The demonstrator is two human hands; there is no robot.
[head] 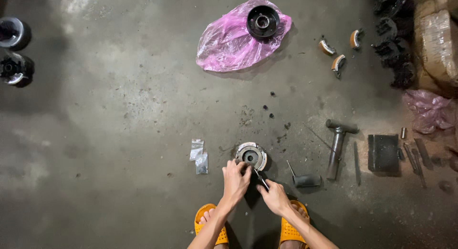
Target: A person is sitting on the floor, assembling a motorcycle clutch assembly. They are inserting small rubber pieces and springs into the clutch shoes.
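Round metal hub (251, 156) sits on concrete floor (119, 134); left hand (236, 178) clasps its rim and should hold firm; right hand (273, 195) pinches a thin tool (261, 179), best kept steady.

The scene is dim and uneven, with a pale patch of light on the concrete floor (119, 101) in the upper middle and heavy darkness toward the left edge and bottom corners. The pink plastic bag (229, 39) catches soft glare and its colour looks oversaturated, while the hammer (336, 148) throws a short shadow to its right. Focus is fairly sharp at centre; the dark parts (393, 43) at the upper right lose detail in shadow, and the wide lens darkens the edges.
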